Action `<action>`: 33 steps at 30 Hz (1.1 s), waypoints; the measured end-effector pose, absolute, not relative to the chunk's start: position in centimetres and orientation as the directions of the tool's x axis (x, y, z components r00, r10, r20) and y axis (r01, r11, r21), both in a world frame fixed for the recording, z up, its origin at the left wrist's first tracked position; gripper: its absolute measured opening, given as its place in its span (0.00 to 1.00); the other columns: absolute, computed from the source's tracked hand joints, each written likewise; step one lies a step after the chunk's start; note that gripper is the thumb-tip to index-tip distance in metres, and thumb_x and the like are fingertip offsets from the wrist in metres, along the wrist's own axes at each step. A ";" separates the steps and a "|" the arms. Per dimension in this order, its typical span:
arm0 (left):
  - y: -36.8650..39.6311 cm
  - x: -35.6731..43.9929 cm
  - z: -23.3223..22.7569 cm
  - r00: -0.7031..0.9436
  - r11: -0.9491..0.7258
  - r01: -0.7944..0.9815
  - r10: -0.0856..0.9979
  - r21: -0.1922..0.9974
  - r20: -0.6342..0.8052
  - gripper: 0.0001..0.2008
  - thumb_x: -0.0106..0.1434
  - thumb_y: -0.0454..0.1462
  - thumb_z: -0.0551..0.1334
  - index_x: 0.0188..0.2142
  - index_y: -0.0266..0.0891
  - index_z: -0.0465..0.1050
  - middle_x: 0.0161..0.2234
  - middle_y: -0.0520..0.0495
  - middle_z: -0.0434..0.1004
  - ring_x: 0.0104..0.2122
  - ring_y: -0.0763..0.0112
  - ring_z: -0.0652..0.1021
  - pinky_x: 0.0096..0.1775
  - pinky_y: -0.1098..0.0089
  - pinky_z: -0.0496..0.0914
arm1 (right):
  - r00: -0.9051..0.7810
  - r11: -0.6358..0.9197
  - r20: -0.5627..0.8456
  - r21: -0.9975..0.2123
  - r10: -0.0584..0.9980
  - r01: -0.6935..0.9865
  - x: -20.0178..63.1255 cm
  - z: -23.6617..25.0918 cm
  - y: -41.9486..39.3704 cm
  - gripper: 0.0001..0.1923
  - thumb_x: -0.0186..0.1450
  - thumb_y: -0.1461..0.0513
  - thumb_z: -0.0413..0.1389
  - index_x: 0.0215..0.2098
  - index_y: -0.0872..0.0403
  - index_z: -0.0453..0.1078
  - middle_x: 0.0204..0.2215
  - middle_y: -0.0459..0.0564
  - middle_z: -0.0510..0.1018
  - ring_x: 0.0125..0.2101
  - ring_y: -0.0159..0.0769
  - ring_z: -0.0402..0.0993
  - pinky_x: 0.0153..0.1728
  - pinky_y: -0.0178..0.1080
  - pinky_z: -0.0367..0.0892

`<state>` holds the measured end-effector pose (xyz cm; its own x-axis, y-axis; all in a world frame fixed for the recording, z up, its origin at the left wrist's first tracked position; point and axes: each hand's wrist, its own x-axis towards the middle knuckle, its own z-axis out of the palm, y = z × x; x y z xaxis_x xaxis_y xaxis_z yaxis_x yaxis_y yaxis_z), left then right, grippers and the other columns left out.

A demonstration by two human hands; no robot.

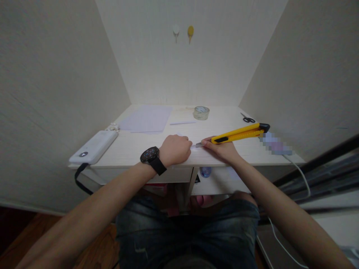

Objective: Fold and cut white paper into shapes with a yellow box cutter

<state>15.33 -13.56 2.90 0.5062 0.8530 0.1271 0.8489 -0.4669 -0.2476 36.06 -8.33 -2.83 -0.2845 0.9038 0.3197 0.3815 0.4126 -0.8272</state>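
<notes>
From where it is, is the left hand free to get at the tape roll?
Probably not: the left hand is pressing down a paper strip, though bare desk lies between it and the tape roll.

**Colours on the Desk**

A yellow utility knife (239,133) with a black end cap is seen near the front edge of the pale wood-grain desk (134,147). A white power bank (94,147) is placed at the left edge, pale lilac sheets (147,118) toward the back, black-handled scissors (248,118) at the right. A black watch (152,157) is worn.
</notes>
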 end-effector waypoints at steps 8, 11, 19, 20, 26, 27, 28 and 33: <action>-13.5 15.3 2.9 0.513 -0.476 0.846 0.849 -0.241 0.124 0.17 0.66 0.38 0.50 0.38 0.36 0.77 0.39 0.40 0.79 0.35 0.58 0.79 0.34 0.62 0.68 | -0.289 0.413 0.320 -0.835 0.902 0.363 36.1 -2.9 -8.2 0.16 0.60 0.47 0.60 0.34 0.50 0.79 0.34 0.50 0.83 0.37 0.43 0.77 0.46 0.46 0.69; -13.5 15.4 2.9 0.511 -0.475 0.847 0.851 -0.240 0.120 0.17 0.66 0.38 0.49 0.38 0.37 0.77 0.40 0.40 0.79 0.36 0.58 0.79 0.35 0.62 0.69 | -0.267 0.394 0.311 -0.844 0.912 0.363 36.1 -3.0 -8.2 0.16 0.59 0.47 0.61 0.34 0.51 0.79 0.33 0.50 0.83 0.37 0.43 0.77 0.44 0.45 0.69; -13.6 15.0 2.9 0.473 -0.452 0.876 0.874 -0.169 0.110 0.16 0.64 0.43 0.53 0.38 0.39 0.77 0.39 0.40 0.80 0.37 0.57 0.79 0.36 0.62 0.70 | -0.288 0.391 0.294 -0.838 0.911 0.381 36.1 -2.5 -8.5 0.13 0.60 0.50 0.61 0.34 0.50 0.79 0.33 0.49 0.83 0.37 0.42 0.77 0.43 0.44 0.70; -13.7 14.8 2.9 0.477 -0.460 0.875 0.872 -0.153 0.106 0.15 0.64 0.43 0.54 0.39 0.39 0.77 0.39 0.41 0.80 0.38 0.57 0.79 0.37 0.62 0.70 | -0.293 0.395 0.297 -0.838 0.909 0.376 36.1 -2.5 -8.5 0.13 0.60 0.50 0.61 0.34 0.49 0.79 0.33 0.49 0.83 0.37 0.42 0.77 0.43 0.44 0.70; -13.4 13.8 2.6 0.477 -0.483 0.875 0.865 0.002 0.152 0.17 0.60 0.37 0.56 0.48 0.41 0.75 0.49 0.42 0.76 0.45 0.60 0.77 0.46 0.63 0.70 | -0.301 0.393 0.293 -0.845 0.908 0.363 36.3 -2.7 -8.3 0.13 0.59 0.50 0.61 0.33 0.50 0.79 0.33 0.48 0.82 0.37 0.42 0.77 0.44 0.45 0.69; -13.1 13.6 2.5 0.466 -0.478 0.877 0.869 0.041 0.170 0.19 0.60 0.38 0.57 0.50 0.40 0.74 0.51 0.42 0.75 0.47 0.60 0.76 0.48 0.63 0.70 | -0.300 0.390 0.290 -0.845 0.909 0.366 36.3 -2.8 -8.2 0.13 0.59 0.50 0.61 0.34 0.50 0.79 0.33 0.49 0.82 0.37 0.43 0.77 0.44 0.45 0.69; -12.8 13.4 2.5 0.446 -0.466 0.881 0.876 0.079 0.185 0.20 0.60 0.39 0.58 0.51 0.39 0.73 0.52 0.41 0.74 0.49 0.60 0.75 0.50 0.63 0.69 | -0.295 0.387 0.288 -0.845 0.911 0.369 36.2 -2.8 -8.3 0.13 0.59 0.50 0.61 0.34 0.50 0.79 0.33 0.49 0.82 0.37 0.43 0.77 0.44 0.45 0.69; -11.6 12.8 3.3 0.247 -0.281 0.899 0.959 0.337 0.139 0.30 0.58 0.46 0.63 0.57 0.32 0.67 0.51 0.36 0.74 0.48 0.58 0.75 0.49 0.63 0.69 | -0.277 0.388 0.296 -0.836 0.914 0.389 36.1 -2.7 -8.4 0.13 0.59 0.50 0.61 0.34 0.49 0.79 0.35 0.49 0.83 0.38 0.43 0.77 0.45 0.45 0.70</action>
